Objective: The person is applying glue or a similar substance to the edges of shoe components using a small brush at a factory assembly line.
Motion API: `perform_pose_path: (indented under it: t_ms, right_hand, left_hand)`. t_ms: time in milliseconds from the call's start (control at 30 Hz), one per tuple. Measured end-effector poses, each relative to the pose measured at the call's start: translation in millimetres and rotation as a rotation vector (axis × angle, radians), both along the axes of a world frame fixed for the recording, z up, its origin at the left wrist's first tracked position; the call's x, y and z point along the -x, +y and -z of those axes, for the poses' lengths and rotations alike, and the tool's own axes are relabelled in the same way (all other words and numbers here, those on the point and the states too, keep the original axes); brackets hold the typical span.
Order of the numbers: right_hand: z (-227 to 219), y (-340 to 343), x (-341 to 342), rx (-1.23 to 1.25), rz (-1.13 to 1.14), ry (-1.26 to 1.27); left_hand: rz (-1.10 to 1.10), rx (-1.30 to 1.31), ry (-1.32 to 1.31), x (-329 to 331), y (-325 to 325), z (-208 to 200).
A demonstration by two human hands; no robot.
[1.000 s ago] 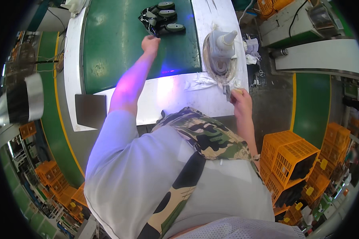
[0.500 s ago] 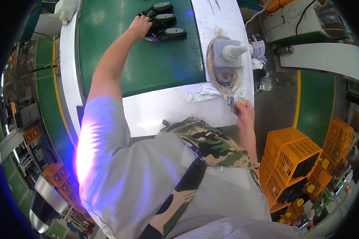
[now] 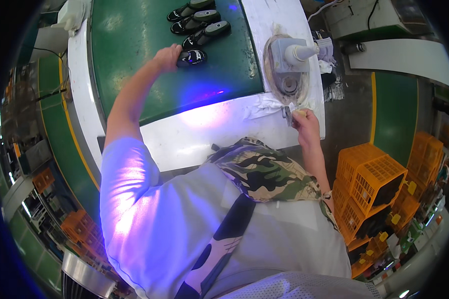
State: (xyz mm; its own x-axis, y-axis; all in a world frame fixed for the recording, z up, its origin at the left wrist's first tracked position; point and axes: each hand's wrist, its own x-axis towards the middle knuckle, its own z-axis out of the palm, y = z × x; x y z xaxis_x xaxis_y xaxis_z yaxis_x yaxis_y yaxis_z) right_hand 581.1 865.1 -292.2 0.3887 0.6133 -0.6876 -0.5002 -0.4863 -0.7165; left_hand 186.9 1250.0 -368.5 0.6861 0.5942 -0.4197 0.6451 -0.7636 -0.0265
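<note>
On the green belt [image 3: 134,50], my left hand [image 3: 168,57] is closed on the heel or toe end of a black shoe [image 3: 192,58]; which end I cannot tell. Just beyond it, several black shoes lie in a row, the closest being a black shoe [image 3: 207,34] with a grey-green last top. My right hand [image 3: 308,128] pinches a small brush [image 3: 287,115] with a yellowish handle and a dark grey head. It hovers by the belt's near right corner, below a white bottle with a nozzle [image 3: 302,53] in a crusted oval tray [image 3: 270,74].
A crumpled white cloth [image 3: 262,107] lies on the white table edge [image 3: 164,144]. Orange crates [image 3: 364,174] are stacked on the floor to my right. Another white container [image 3: 74,15] stands at the far left, and gloves [image 3: 324,50] hang beyond the table's right side.
My left hand has come nearer and now has a shoe apart from the row, closer to me. The right hand still holds the brush in about the same place. The view has shifted slightly.
</note>
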Motion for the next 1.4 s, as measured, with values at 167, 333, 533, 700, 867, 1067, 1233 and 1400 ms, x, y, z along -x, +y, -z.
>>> perform_pose_path:
  t_ms: [167,333,533,700,867,1067,1233,1400]
  right_hand:
    - [-3.5,1.9,7.2,-0.026,-0.019,-0.011]
    - [-9.9,6.6,9.4,-0.043,-0.034,-0.112]
    - [-10.0,23.8,12.2,-0.107,-0.116,-0.114]
    - [-37.3,76.2,31.0,-0.289,-0.364,-0.133]
    - [-99.8,119.4,82.4,-0.564,-0.554,-0.118]
    - [-135.3,129.4,127.5,-0.793,-0.734,-0.069]
    - [-142.2,124.4,145.3,-0.834,-0.834,-0.071]
    - [-134.1,123.6,153.8,-0.813,-0.910,0.064]
  left_hand:
    - [-0.358,-0.035,-0.054,2.2,-46.1,18.3]
    - [-0.799,0.299,-0.190,11.5,-71.7,-7.7]
    - [-1.159,1.342,-1.684,11.2,-175.0,-43.0]
    - [-0.881,1.168,-2.064,-13.9,-246.2,-108.8]
    - [-0.706,0.318,-1.751,-29.5,-298.3,-148.1]
    - [-0.361,-0.328,-1.435,-23.3,-327.2,-199.1]
    - [-0.243,-0.624,-1.248,-28.8,-350.5,-228.4]
    - [-0.230,-0.642,-1.179,-33.0,-364.4,-241.8]
